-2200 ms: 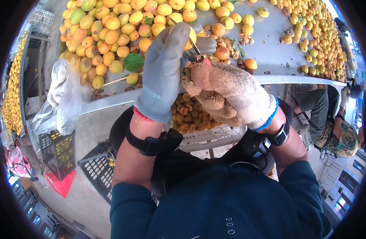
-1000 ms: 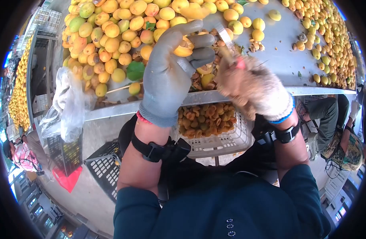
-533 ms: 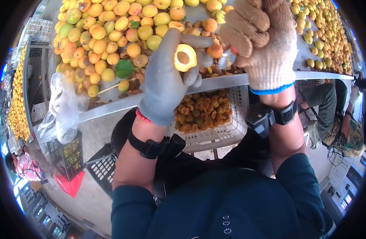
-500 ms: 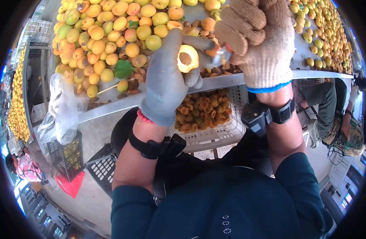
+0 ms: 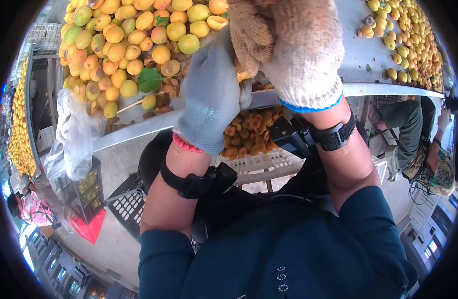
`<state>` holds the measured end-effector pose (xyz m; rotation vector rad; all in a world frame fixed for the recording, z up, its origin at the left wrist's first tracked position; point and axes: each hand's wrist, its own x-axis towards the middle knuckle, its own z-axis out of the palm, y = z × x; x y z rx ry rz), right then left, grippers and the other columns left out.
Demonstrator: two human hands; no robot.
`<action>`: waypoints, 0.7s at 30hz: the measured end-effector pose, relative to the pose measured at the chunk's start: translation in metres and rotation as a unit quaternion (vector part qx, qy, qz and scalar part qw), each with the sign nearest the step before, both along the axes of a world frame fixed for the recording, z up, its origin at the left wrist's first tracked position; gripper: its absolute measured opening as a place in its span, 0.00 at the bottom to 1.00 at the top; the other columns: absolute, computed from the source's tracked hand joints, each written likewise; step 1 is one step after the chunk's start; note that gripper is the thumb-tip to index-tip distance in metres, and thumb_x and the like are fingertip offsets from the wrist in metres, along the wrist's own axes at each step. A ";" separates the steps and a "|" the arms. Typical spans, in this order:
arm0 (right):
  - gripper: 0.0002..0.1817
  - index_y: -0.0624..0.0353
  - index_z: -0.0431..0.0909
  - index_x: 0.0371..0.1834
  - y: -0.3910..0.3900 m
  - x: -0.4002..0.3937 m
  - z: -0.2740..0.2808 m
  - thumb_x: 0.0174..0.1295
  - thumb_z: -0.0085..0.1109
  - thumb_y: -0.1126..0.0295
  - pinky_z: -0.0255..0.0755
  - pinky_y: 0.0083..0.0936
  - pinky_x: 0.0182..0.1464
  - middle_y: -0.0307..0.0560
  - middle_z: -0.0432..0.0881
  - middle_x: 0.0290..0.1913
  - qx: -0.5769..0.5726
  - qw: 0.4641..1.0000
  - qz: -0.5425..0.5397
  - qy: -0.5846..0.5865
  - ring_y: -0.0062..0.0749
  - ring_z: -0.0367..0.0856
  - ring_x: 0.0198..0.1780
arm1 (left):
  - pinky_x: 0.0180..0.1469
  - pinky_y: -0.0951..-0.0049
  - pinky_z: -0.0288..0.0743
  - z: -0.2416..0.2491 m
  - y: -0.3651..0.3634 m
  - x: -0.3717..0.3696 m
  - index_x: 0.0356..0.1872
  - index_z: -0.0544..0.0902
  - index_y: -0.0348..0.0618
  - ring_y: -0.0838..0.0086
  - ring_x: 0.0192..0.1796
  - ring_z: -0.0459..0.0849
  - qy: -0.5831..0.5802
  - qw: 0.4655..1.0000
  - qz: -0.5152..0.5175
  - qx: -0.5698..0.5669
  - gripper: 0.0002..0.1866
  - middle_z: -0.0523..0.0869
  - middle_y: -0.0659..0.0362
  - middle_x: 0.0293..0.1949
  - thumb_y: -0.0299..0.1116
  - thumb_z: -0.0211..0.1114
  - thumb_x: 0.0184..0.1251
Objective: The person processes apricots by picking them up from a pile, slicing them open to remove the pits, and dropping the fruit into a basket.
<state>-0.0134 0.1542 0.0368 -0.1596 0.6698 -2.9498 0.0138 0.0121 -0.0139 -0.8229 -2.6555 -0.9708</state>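
Note:
My left hand (image 5: 209, 92), in a grey coated glove, is closed around an apricot (image 5: 244, 76); only a sliver of its orange flesh shows. Pressed against it from the right is my right hand (image 5: 304, 52), in a thick knitted glove with a blue cuff edge. Its fingers are curled; the small metal-tipped tool that showed in it earlier is hidden now. Both hands are above the front edge of a metal table (image 5: 134, 133). Whole apricots (image 5: 117, 37) are heaped beyond my left hand, with a green leaf (image 5: 150, 80) among them.
Below the table edge, a white plastic basket (image 5: 261, 175) holds pitted apricot halves (image 5: 249, 130). A plastic bag (image 5: 72, 134) hangs at the left edge. Dark crates (image 5: 127, 207) stand on the floor. More apricots (image 5: 413, 47) lie at right, where another person (image 5: 428, 164) sits.
My right hand has moved left and closed in over my left hand. The cut apricot's hollow and the metal tip, both visible before, are now covered.

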 end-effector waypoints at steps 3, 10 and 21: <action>0.19 0.50 0.70 0.35 -0.004 -0.003 -0.002 0.78 0.42 0.50 0.62 0.24 0.15 0.37 0.68 0.20 -0.005 0.999 -0.010 -0.047 0.28 0.65 0.15 | 0.33 0.67 0.76 -0.014 -0.001 -0.002 0.57 0.74 0.37 0.64 0.32 0.83 -0.030 0.999 0.016 0.037 0.25 0.83 0.52 0.33 0.21 0.64 0.55; 0.18 0.47 0.69 0.33 -0.009 -0.011 -0.009 0.78 0.43 0.48 0.61 0.23 0.15 0.32 0.66 0.19 -0.007 0.979 -0.066 -0.195 0.25 0.64 0.16 | 0.18 0.81 0.64 -0.019 0.009 -0.008 0.56 0.75 0.40 0.84 0.18 0.72 -0.171 0.975 0.028 0.142 0.13 0.79 0.61 0.27 0.24 0.52 0.73; 0.17 0.46 0.68 0.32 0.076 -0.035 -0.026 0.79 0.44 0.52 0.60 0.23 0.15 0.31 0.68 0.19 0.132 0.970 -0.159 -0.128 0.24 0.64 0.16 | 0.25 0.80 0.70 0.007 0.009 -0.019 0.42 0.83 0.35 0.77 0.21 0.74 -0.439 0.734 0.052 0.516 0.28 0.88 0.54 0.32 0.48 0.40 0.84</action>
